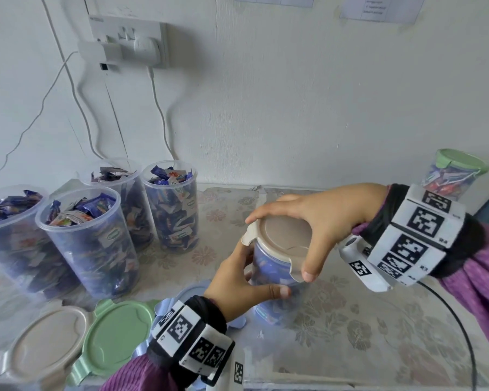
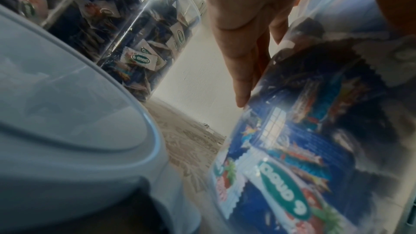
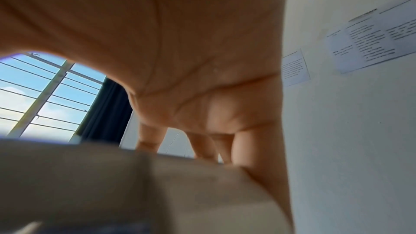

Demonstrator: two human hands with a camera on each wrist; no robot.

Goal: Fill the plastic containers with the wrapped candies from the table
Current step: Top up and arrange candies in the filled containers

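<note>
My left hand (image 1: pixel 242 280) grips the jar (image 1: pixel 271 273) standing on the worktop (image 1: pixel 350 306), full of candies (image 2: pixel 292 157); my right hand (image 1: pixel 316 218) clasps its beige lid (image 1: pixel 283 232). Only the right wrist view shows a window (image 3: pixel 45 99) — the head view shows four open jars (image 1: pixel 91 244).

beige lid (image 1: pixel 283 232), green lid (image 1: pixel 116 337), floral tablecloth (image 1: pixel 350 320), purple sleeve (image 1: pixel 474 272)
</note>
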